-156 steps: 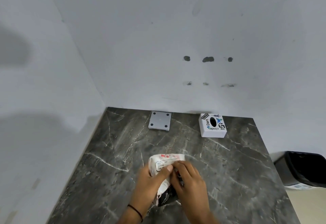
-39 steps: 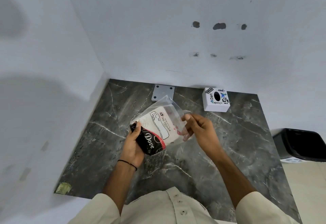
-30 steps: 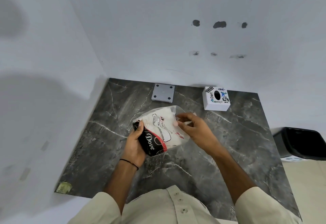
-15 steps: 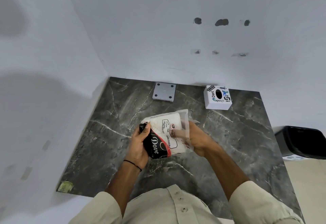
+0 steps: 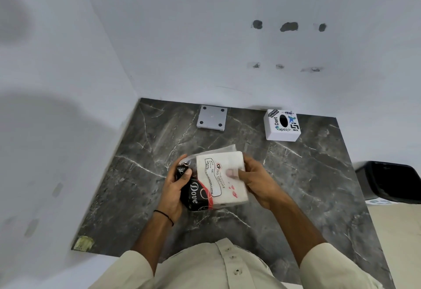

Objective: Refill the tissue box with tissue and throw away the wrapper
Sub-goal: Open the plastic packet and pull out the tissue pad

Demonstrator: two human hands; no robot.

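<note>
Hands meet above the middle of the dark marble table, both closed on one tissue pack. The left hand grips the pack's black printed end, thumb laid over the top, with a thin black band around the wrist. The right hand clasps the opposite side; its thumb shows through the clear wrapper, pressed on the white tissue stack. The wrapper's loose open end sticks up at the far side of the pack, toward the wall. The pack is held clear of the table, tilted, with its printed label facing up. At the table's far right, close to the wall, sits the white tissue box, covered in stickers, with a dark oval slot on top; it is well apart from the hands. Left of it, also by the wall, lies a grey square plate with four dark dots at its corners. A black bin stands on the floor past the table's right edge. Cream sleeves and a buttoned shirt front fill the bottom of the view.
</note>
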